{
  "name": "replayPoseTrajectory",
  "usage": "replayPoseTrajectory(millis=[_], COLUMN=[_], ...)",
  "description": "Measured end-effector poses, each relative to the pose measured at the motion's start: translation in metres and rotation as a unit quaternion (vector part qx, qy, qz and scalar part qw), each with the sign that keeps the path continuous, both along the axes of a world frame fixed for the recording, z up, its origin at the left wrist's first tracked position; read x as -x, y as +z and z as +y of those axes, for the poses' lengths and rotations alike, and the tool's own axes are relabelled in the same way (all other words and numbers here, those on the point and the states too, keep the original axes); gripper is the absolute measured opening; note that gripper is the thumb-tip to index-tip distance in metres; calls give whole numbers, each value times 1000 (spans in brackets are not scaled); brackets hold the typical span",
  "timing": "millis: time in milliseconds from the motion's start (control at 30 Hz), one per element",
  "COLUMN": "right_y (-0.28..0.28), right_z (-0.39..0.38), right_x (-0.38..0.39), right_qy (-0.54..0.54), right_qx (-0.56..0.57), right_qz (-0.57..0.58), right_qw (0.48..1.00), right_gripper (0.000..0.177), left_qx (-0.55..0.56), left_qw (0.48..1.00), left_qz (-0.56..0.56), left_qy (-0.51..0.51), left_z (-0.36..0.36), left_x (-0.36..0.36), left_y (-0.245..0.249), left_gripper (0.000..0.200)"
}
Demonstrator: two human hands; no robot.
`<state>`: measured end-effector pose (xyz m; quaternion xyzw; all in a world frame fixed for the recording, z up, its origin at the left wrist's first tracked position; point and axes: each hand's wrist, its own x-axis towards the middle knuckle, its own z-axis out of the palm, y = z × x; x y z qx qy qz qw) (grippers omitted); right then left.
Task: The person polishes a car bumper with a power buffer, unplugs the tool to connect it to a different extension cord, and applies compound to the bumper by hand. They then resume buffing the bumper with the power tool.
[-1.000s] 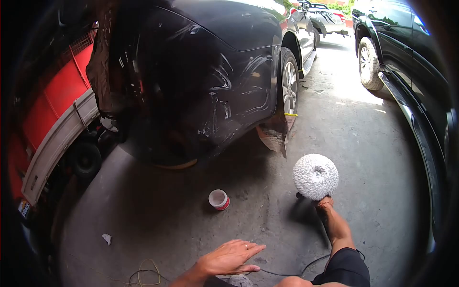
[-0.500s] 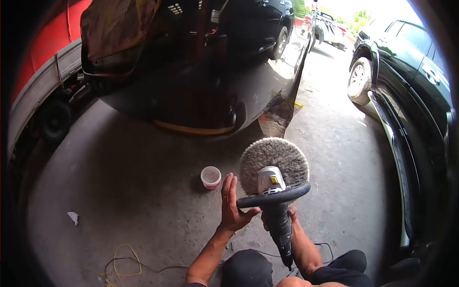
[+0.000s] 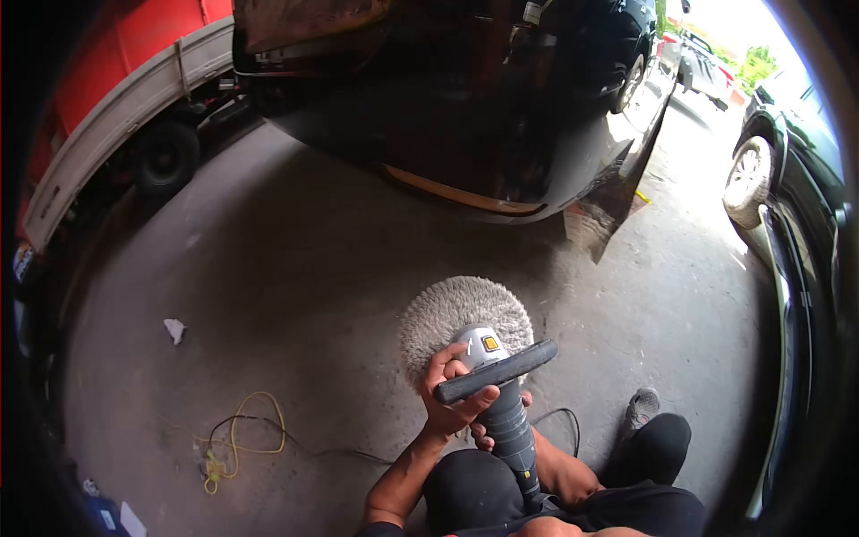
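Gripping the polisher point(image 3: 501, 407) low near the concrete floor point(image 3: 295, 295), with the left hand point(image 3: 452, 404) curled shut around the black side handle point(image 3: 506, 367) and the right hand point(image 3: 486, 436) wrapped on the body beneath, mostly hidden. Judged as the take-up step, with the wool pad point(image 3: 447, 313) facing the black car point(image 3: 501, 161) but apart from it. For the next move, keep both grips firm, square the pad and route the cord point(image 3: 559, 416) clear.

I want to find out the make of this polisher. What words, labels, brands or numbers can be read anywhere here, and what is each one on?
No text here can be read.
Small yellow square label on the grey head of the black-bodied wool-pad polishing machine: too small to read.
Sticker at the low end of the red and grey truck: blurred, unreadable.
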<state>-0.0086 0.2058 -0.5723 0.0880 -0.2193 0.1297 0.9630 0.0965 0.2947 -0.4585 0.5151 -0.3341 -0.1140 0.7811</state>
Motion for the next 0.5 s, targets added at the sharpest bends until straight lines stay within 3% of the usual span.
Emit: replayPoseTrajectory(millis=[100, 167, 233, 267, 333, 400, 500], right_y=[1, -3, -10, -6, 11, -3, 89], right_z=[-13, -27, -54, -73, -94, -98, -113], right_x=[-6, -9, -10, -10, -13, -16, 16], right_qy=[87, 128, 108, 71, 87, 89, 46], right_qx=[17, 8, 224, 388, 508, 592, 625], right_qz=[-9, -18, 79, 124, 10, -146, -214], right_qw=[996, 992, 965, 911, 857, 788, 749], right_gripper=[88, 93, 95, 91, 88, 86, 77], left_qx=[21, -54, -101, -101, -110, -107, -150], left_qw=[997, 976, 952, 913, 824, 778, 674], left_qz=[-5, -118, -178, -267, -384, -372, -380], left_qy=[77, 174, 229, 293, 401, 494, 616], left_z=[2, 3, -9, -15, -23, -30, -40], left_x=[15, 21, 36, 41, 49, 59, 91], left_y=[3, 15, 40, 52, 77, 98, 136], left_gripper=[35, 30, 25, 24, 23, 19, 20])
